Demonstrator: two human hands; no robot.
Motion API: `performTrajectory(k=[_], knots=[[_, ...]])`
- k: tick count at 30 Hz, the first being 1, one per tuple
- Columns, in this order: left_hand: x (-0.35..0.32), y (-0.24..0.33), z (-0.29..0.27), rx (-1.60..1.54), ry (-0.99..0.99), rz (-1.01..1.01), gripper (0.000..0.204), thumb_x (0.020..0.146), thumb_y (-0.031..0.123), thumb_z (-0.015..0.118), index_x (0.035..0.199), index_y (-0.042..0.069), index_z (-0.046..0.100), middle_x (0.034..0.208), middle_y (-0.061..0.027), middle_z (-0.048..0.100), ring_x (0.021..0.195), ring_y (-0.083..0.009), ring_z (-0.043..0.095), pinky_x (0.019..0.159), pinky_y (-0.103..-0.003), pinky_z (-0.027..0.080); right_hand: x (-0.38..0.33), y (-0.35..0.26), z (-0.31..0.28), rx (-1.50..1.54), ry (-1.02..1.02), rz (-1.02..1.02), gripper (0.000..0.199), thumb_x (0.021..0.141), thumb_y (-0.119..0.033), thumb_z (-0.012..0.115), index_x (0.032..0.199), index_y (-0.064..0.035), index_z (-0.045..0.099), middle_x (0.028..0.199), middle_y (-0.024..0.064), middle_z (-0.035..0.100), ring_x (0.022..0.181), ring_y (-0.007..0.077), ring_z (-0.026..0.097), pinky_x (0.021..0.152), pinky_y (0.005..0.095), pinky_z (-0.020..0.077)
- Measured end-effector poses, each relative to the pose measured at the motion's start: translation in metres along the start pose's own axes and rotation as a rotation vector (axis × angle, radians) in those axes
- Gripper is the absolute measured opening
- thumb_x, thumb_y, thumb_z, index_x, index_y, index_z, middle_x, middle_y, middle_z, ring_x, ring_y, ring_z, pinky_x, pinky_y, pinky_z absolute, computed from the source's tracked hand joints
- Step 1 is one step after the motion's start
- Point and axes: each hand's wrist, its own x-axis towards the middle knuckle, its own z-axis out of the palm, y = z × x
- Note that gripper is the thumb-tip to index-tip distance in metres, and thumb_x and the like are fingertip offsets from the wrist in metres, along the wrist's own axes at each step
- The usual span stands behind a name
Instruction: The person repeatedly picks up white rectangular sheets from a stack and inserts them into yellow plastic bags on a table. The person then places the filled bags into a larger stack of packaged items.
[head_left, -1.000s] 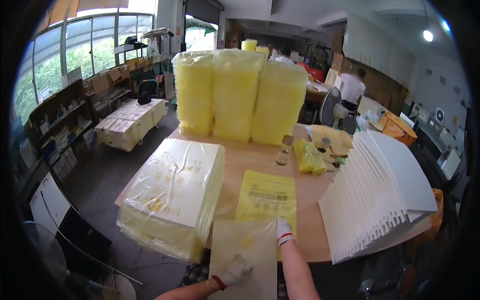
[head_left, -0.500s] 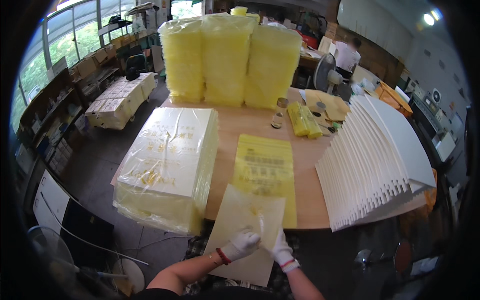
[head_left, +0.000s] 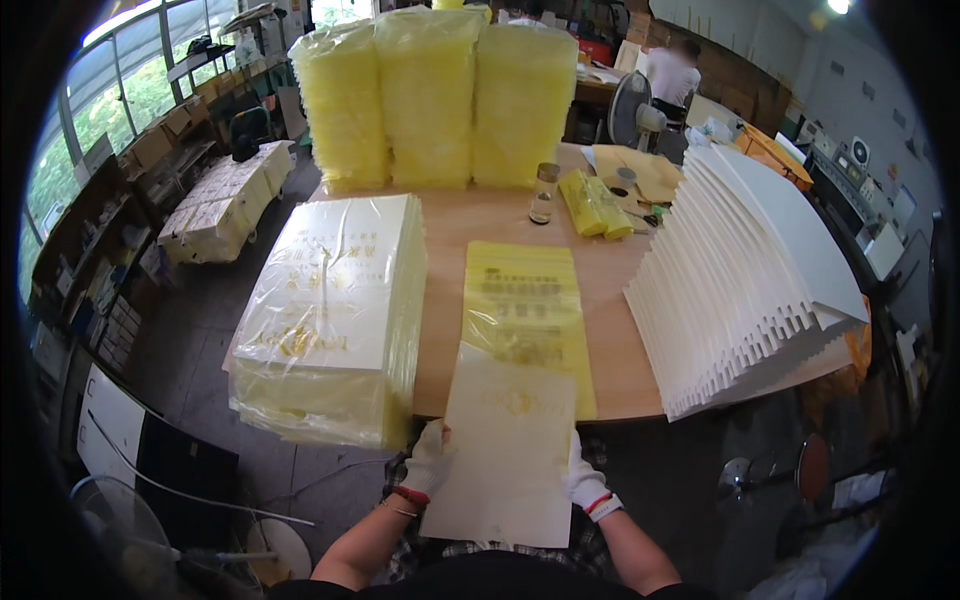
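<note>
A cream-white printed sheet (head_left: pixel 510 455) lies between my two gloved hands, over my lap and the front edge of the table. Its far end overlaps a yellow plastic bag (head_left: pixel 525 280) lying flat on the table; whether it is inside the bag's near part or on top, I cannot tell. My left hand (head_left: pixel 430 460), in a white glove, grips the sheet's left edge with a fingertip showing bare. At the right edge my right hand (head_left: pixel 583 472) holds on too, its fingers partly hidden by the sheet.
On the table's left stands a plastic-wrapped stack of white printed sheets (head_left: pixel 325 290). Tall yellow bag stacks (head_left: pixel 430 105) line the back. White slotted boards (head_left: pixel 745 290) fan out at right. A glass jar (head_left: pixel 543 193), yellow rolls (head_left: pixel 595 203) and a fan (head_left: pixel 630 110) stand beyond.
My hands have parted from the middle of the sheet to its two side edges. The sheet now lies straighter and flatter. My view has shifted slightly.
</note>
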Motion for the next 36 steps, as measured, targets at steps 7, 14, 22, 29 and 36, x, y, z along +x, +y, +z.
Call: performTrajectory(k=[7, 14, 22, 29, 36], knots=[[-0.045, 0.006, -0.020, 0.150, 0.045, -0.015, 0.014, 0.076, 0.005, 0.054, 0.086, 0.003, 0.044, 0.075, -0.0097, 0.047, 0.069, -0.0224, 0.049, 0.059, -0.035, 0.041, -0.061, -0.011, 0.005, 0.071, 0.015, -0.141, 0.070, 0.083, -0.017, 0.049, 0.139, -0.0054, 0.009, 0.085, 0.0262, 0.060, 0.074, 0.0384, 0.061, 0.066, 0.0455, 0.0479], [-0.146, 0.041, -0.088, -0.380, -0.649, -0.162, 0.048, 0.076, 0.000, 0.057, 0.123, 0.003, 0.047, 0.120, -0.0185, 0.050, 0.106, -0.0286, 0.053, 0.088, -0.029, 0.043, -0.158, -0.019, 0.009, 0.154, 0.119, -0.548, 0.061, 0.084, -0.017, 0.050, 0.137, -0.0051, 0.022, 0.084, 0.0251, 0.060, 0.071, 0.0382, 0.061, 0.063, 0.0461, 0.0478], [-0.080, 0.041, -0.048, -0.280, -0.041, -0.284, 0.012, 0.072, -0.005, 0.042, 0.076, 0.004, 0.048, 0.072, -0.0088, 0.056, 0.068, -0.0176, 0.055, 0.062, -0.029, 0.046, -0.103, -0.009, -0.024, 0.114, 0.341, -0.395, 0.049, 0.081, -0.018, 0.052, 0.128, -0.0110, 0.043, 0.073, 0.0216, 0.061, 0.061, 0.0375, 0.059, 0.054, 0.0488, 0.0453], [-0.030, 0.074, -0.029, -0.220, -0.152, 0.255, 0.008, 0.067, -0.004, 0.049, 0.071, 0.003, 0.050, 0.069, -0.0106, 0.049, 0.066, -0.0244, 0.053, 0.059, -0.032, 0.042, -0.033, 0.037, 0.002, 1.483, 0.137, 0.076, 0.031, 0.089, -0.019, 0.053, 0.116, -0.0018, 0.052, 0.103, 0.0086, 0.060, 0.088, 0.0174, 0.058, 0.074, 0.0311, 0.0498], [0.001, 0.161, -0.120, -0.095, 0.234, 0.737, 0.010, 0.069, -0.003, 0.057, 0.065, 0.006, 0.051, 0.072, -0.0102, 0.058, 0.063, -0.0239, 0.058, 0.054, -0.032, 0.046, 0.015, -0.114, -0.011, 1.834, -0.001, -0.266, 0.031, 0.091, -0.018, 0.052, 0.118, -0.0029, 0.051, 0.102, 0.0081, 0.060, 0.089, 0.0178, 0.059, 0.076, 0.0305, 0.0506]])
